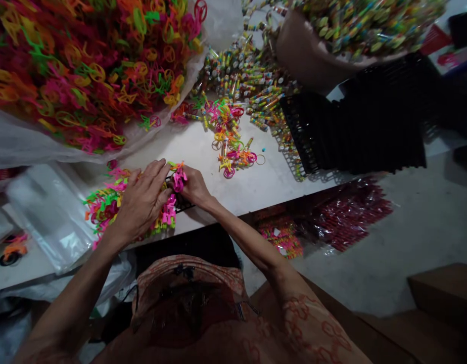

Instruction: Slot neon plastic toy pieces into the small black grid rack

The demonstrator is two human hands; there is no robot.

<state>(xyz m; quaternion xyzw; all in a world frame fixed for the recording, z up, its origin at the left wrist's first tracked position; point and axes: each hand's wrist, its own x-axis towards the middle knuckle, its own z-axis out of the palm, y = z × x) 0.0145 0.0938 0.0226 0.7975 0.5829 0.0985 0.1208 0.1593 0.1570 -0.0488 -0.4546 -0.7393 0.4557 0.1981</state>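
My left hand (142,197) lies with its fingers outstretched over a dense row of small neon plastic toy pieces (108,205), in pink, green, yellow and orange. Close beside it, my right hand (196,188) has its fingers curled at a pink plastic piece (179,178), which it pinches. Under the right hand, part of a black grid tray (183,203) shows; the hands and pieces hide most of it. Farther along the white table (271,174) lies a small loose pile of similar pieces (233,154), mixed with little candy-filled tubes.
A big clear bag of neon pieces (100,71) fills the back left. Many candy tubes (252,81) lie behind, near a full brown basin (309,50). Stacked black trays (373,116) stand right. Clear plastic bags (51,212) lie left; red packs (343,215) sit below the table edge.
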